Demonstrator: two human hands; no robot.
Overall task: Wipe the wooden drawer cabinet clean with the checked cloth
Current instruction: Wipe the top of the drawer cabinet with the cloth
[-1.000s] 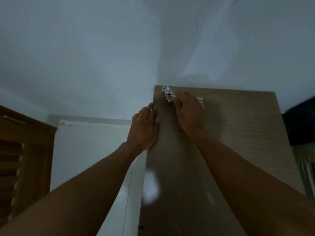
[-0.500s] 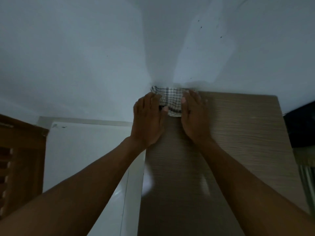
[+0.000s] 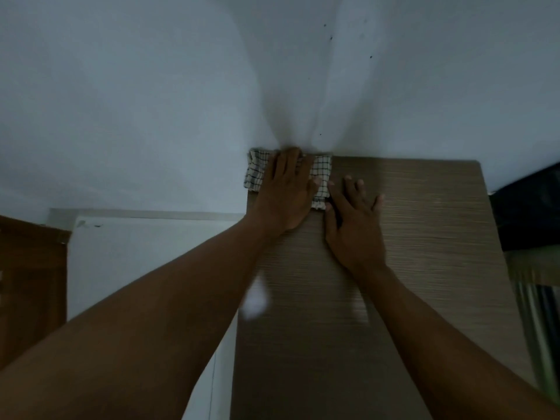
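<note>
Wood-grain brown cabinet top [image 3: 409,237] meets a pale wall [image 3: 151,101]; we read no writing anywhere. Our left hand [image 3: 286,192] lies flat, fingers extended, on the checked cloth [image 3: 321,174] at the far left corner. Our right hand [image 3: 354,219] rests spread, holding nothing, just beside it.

Dim, bluish light. A soft shadow fans up the wall [image 3: 291,110] at 12 o'clock. A pale glare spot sits on the cabinet [image 3: 424,225] near 6. Edges bow; 4 o'clock smears with blur.
</note>
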